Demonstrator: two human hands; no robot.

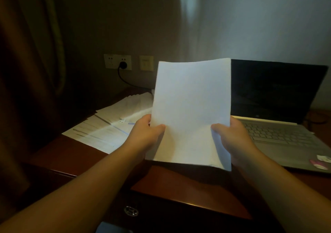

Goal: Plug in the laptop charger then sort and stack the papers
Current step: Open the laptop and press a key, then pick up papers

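Charger plug (123, 64) is seen seated in the wall socket (118, 61), so plugging is judged done; a paper sheaf (191, 111) is held upright above the worktop (75, 154) by left hand (146, 134) and right hand (231, 137), while loose papers (111, 123) remain fanned, unstacked.

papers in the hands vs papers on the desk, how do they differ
The held papers stand upright as one squared sheaf, gripped by the left hand and right hand; the desk papers lie flat and fanned out, untouched. The held papers show a blank face; the desk papers show faint printed lines. Both are white sheets.
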